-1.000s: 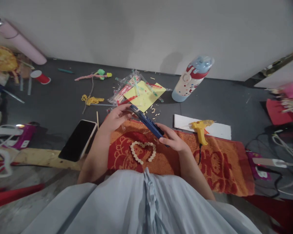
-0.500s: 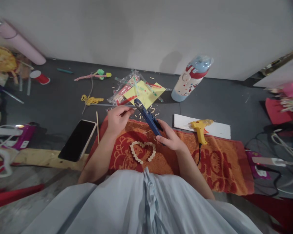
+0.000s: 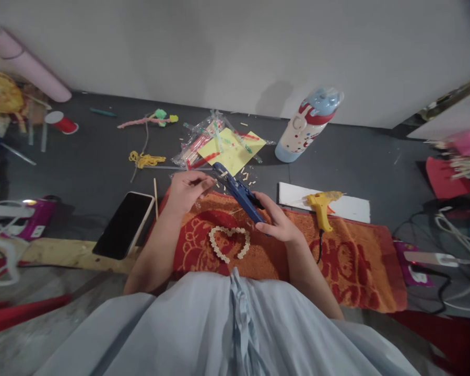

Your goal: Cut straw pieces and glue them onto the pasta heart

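My right hand [image 3: 276, 219] grips the lower handles of a blue-handled cutter [image 3: 241, 196], whose jaws point up and to the left. My left hand [image 3: 190, 190] is closed in a pinch beside those jaws. A small wooden stick [image 3: 215, 180], mostly hidden, shows pale at its fingertips. Short cut wooden bits [image 3: 250, 183] are scattered beyond the cutter. Between my forearms, a heart outline made of small pale wooden pieces [image 3: 215, 245] lies on the orange and red towel [image 3: 266, 261]. It has a gap at its lower point.
A yellow glue gun [image 3: 321, 206] rests across a white board [image 3: 352, 208] at right. Behind stands a patterned bottle [image 3: 307, 128]. Yellow paper [image 3: 233, 162] lies by plastic-wrapped sticks [image 3: 198, 146]. At left are a phone [image 3: 123, 224], a long stick [image 3: 155, 198] and yellow yarn [image 3: 149, 160].
The cutter has shifted slightly down and its jaws have swung a little to the left. My left hand has moved slightly left, with its fingertips a bit lower.
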Demonstrator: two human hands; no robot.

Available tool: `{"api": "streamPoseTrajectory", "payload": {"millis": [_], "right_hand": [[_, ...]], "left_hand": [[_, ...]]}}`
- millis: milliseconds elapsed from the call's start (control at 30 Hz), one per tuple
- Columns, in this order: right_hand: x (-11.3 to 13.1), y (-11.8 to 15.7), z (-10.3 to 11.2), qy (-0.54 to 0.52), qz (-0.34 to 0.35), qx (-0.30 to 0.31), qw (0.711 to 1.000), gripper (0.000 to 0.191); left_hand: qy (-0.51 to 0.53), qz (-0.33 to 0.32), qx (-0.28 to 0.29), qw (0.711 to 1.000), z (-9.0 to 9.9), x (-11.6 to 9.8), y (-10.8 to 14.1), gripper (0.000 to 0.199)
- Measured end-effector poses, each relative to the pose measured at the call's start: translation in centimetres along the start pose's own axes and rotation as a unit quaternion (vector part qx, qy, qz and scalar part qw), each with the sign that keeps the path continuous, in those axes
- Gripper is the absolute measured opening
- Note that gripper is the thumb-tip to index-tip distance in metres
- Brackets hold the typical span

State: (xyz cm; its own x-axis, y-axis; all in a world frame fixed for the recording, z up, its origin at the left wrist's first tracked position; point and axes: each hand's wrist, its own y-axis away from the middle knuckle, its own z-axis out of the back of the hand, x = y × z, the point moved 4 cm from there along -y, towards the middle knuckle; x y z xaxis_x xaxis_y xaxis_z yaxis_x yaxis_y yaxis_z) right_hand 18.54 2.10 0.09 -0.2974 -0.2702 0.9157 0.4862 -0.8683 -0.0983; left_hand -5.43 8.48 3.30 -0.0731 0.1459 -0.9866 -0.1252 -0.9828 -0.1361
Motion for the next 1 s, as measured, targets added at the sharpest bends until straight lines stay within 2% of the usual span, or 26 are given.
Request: {"api": "streamPoseTrajectory", "payload": {"millis": [100, 333, 433, 800, 1000], "right_hand": [[0.1, 0.0, 0.1, -0.009, 0.000, -0.003, 1.000, 0.078], [-0.3, -0.1, -0.2, -0.012, -0.029, -0.014, 0.999, 0.077], [-0.4, -0.2, -0.3, -0.018, -0.039, -0.019, 0.999, 0.074], [-0.5, -0.2, -0.5, -0.038, -0.049, -0.025, 0.998, 0.066], [-0.6, -0.2, -0.6, -0.044, -0.055, -0.024, 0.997, 0.062]], "left_hand": [[0.000, 0.014, 0.020, 1.000, -0.2, 0.5, -0.1, 0.039], [-0.090, -0.024, -0.049, 0.995, -0.4, 0.2, -0.3, 0.023], [-0.122, -0.035, -0.059, 0.990, -0.5, -0.1, -0.2, 0.016], [-0.205, -0.076, -0.035, 0.975, -0.3, -0.1, -0.1, 0.023], [-0.221, -0.097, -0.035, 0.970, -0.4, -0.6, 0.0, 0.019]]}}
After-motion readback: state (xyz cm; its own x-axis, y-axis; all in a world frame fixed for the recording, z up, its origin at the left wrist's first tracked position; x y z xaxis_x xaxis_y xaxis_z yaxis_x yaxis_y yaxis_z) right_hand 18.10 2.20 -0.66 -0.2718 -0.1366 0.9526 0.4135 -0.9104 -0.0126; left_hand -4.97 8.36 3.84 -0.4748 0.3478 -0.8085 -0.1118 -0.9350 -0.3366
